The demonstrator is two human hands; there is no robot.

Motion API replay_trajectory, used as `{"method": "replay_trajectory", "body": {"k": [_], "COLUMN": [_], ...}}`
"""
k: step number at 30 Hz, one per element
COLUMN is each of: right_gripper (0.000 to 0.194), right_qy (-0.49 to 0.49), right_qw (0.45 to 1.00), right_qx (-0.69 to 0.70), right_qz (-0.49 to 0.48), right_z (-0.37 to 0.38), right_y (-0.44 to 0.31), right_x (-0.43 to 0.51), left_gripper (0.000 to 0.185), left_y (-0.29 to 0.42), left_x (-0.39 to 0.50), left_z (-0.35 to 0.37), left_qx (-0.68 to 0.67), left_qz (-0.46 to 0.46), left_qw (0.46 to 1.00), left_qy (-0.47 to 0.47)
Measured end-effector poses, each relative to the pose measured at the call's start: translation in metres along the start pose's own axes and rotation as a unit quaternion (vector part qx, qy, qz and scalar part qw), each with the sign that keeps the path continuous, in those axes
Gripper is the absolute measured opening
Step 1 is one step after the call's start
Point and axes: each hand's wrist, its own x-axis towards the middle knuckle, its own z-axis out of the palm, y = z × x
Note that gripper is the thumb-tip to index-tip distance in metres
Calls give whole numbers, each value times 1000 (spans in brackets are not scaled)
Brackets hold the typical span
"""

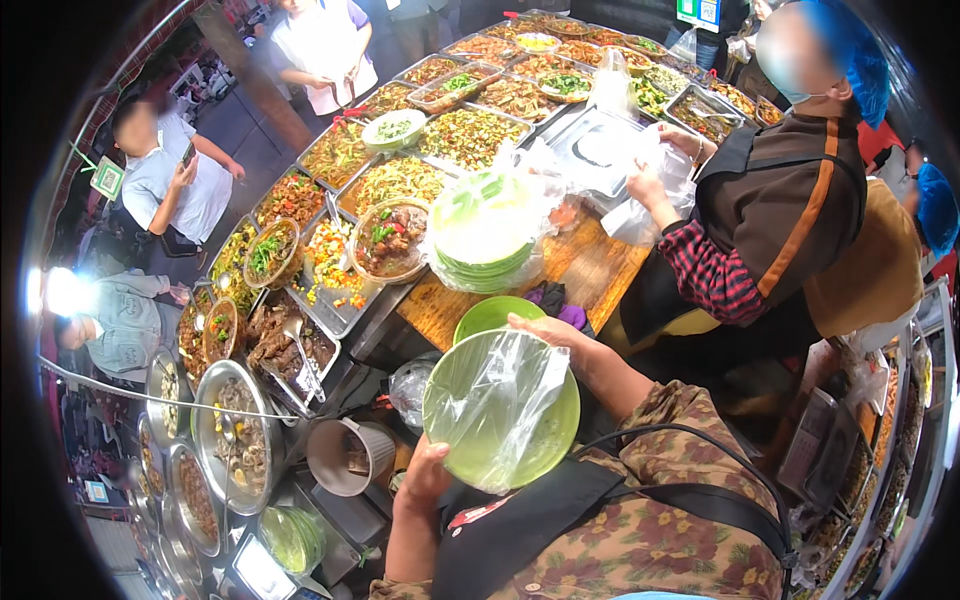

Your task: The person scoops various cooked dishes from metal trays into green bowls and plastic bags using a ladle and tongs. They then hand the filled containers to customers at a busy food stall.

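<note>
My left hand (426, 469) grips the lower left rim of a green plate (559, 420) held in front of my chest. Across the plate lies a clear plastic bag (487, 405), wrinkled and covering much of its face. On the upper right rim rests my right hand (551, 335), its fingers over the edge. Just behind, partly hidden, is a second green plate (487, 311) by the wooden board (600, 259). A tall stack of green plates (484, 262), wrapped in clear plastic, stands on that board.
Trays of cooked food (472, 139) fill the counter ahead. A co-worker (780, 202) in a blue hair cover handles white plastic bags (652, 187) at right. A white bin (351, 456), steel bowls (236, 435) and another plate stack (289, 540) are at lower left. Customers (176, 172) stand beyond.
</note>
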Motion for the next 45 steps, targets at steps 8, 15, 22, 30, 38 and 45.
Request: {"method": "replay_trajectory", "body": {"k": [8,15,22,30,38,45], "right_gripper": [46,20,41,29,22,16], "right_qy": [-204,-258,-245,96,295,300], "right_qw": [961,917,914,953,865,738], "right_qx": [176,258,313,55,-192,-418], "right_qz": [56,161,-81,-282,-357,-436], "right_z": [-10,2,-30,-20,-54,-78], "right_y": [23,63,10,-40,-77,19], "right_x": [-55,16,-24,3,86,58], "left_gripper": [69,69,83,41,28,26], "left_y": [-11,-4,10,-16,-57,-66], "left_x": [10,13,35,136,151,98], "left_z": [-6,20,18,28,55,32], "left_qx": [-213,195,-194,-104,11,-6], "left_qz": [141,154,93,166,6,-16], "left_qw": [954,947,975,967,984,956], "left_qy": [161,203,61,164,178,293]}}
